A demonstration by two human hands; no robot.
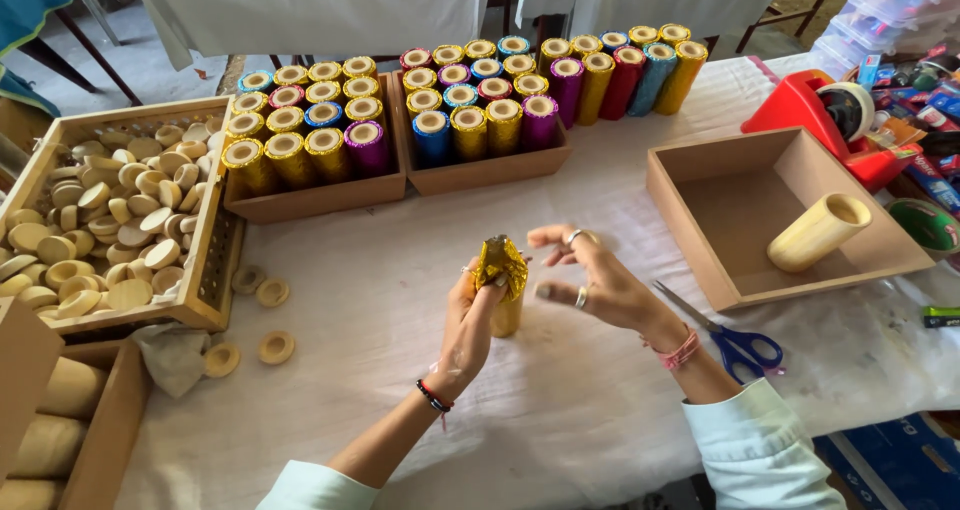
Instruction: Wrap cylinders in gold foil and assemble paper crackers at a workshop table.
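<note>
Centre: upright pale cylinder, its upper part wrapped in crinkled gold foil bunched to a peak, standing on the white cloth-covered table between both hands.

Left hand: wrist bent upward, fingers curled and pressed around the cylinder's side at the foil edge, a dark bead bracelet at the wrist.

Right hand: raised just beside the foil top, not clearly touching it; fingers spread loosely, thumb apart, rings on two fingers, pink thread band at the wrist.

Rear left: shallow wooden tray packed with upright cylinders wrapped in glittery foil, mostly gold, some blue, pink and purple. Rear centre: second tray with similar wrapped cylinders, and a further row of them leaning behind it.

Far left: slatted wooden crate heaped with smooth, round, pale caps; four loose caps on the cloth beside it.

Right: square wooden box holding one bare pale tube lying tilted. Blue-handled scissors flat on the cloth near the right wrist. Red tape dispenser behind the box.

Lower left: box of plain tan cylinders.
</note>
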